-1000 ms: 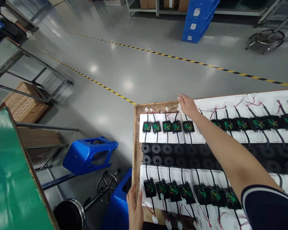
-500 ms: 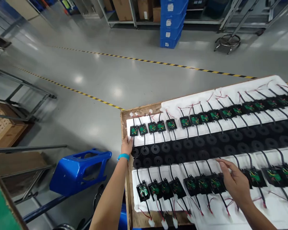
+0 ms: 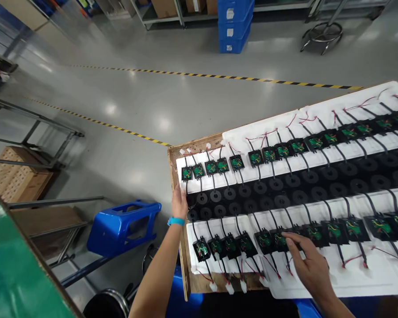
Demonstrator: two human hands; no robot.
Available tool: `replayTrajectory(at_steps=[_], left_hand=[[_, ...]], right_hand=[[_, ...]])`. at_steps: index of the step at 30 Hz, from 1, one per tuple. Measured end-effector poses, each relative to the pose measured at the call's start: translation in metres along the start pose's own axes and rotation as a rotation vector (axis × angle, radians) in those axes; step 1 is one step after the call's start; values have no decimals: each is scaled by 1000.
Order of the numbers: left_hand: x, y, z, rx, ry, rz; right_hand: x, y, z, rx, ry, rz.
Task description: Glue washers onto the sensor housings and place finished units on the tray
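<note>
My left hand [image 3: 179, 201] is at the left rim of a wooden board [image 3: 174, 165], thumb on top and fingers along the edge, a blue band on its wrist. Over the near row, my right hand [image 3: 307, 261] holds nothing visible; index finger and thumb reach out, the other fingers loosely bent. Its fingertips are at a small black box with a green circuit board [image 3: 280, 240]; whether they touch it I cannot tell. Matching boxes lie in two rows on white foam sheets [image 3: 338, 280]. Black cables join them to black ring-shaped discs [image 3: 230, 193] along the middle.
White connectors [image 3: 230, 288] on red wires hang at the near edge. Left of the board stands a blue plastic stool [image 3: 119, 229], beside metal frames and a green-topped surface [image 3: 16, 260]. Blue crates [image 3: 234, 28] and a round stool [image 3: 323, 35] stand across the floor.
My right hand has moved left and nearer along the near row of boxes. My left hand stays at the board's edge. The view has shifted a little.
</note>
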State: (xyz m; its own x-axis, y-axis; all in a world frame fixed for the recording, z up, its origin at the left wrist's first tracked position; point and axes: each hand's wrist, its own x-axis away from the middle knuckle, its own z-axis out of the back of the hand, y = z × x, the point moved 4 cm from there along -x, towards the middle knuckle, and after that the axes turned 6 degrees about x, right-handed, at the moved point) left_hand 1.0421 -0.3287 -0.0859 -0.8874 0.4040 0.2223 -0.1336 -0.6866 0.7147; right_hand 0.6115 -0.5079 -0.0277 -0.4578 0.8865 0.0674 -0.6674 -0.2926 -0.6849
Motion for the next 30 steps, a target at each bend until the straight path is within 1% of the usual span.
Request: replayTrajectory(at_steps=[2,4,5,7,10,13,16,18,22,24,26,28,30], left_hand=[[41,-5,4,31,-3,-49],[78,-14,5,51,0,-50],[92,-19,4,58,4,-35],[110,-31,1,75,0,11],[115,-45,-5,115,-33,74],[113,-55,-4,173,-50,131],[112,-65,-2,226,-55,207],[111,-70,-3,266,-64,242],[109,-77,-12,347,-66,273],[115,-79,-14,364,-60,282],[129,-82,-13,358,-49,282],[148,-83,-9,327,-45,272],[167,-84,-6,270,-64,242]], right_hand=[[8,-14,-17,-40,-79,84],[16,-25,-33,-70,-140,141],[19,-30,-41,-79,-161,158],[24,-36,-52,-91,-187,175],[31,-39,-61,-99,-200,174],[39,-36,-60,-95,-185,151],[48,-30,-52,-77,-149,104],[56,-24,-45,-57,-127,62],[78,-12,-30,9,-56,-53],[89,-10,-29,33,-25,-89],[99,-13,-38,33,-29,-79],[107,-18,-55,18,-61,-41],[111,-24,-75,10,-89,-6]])
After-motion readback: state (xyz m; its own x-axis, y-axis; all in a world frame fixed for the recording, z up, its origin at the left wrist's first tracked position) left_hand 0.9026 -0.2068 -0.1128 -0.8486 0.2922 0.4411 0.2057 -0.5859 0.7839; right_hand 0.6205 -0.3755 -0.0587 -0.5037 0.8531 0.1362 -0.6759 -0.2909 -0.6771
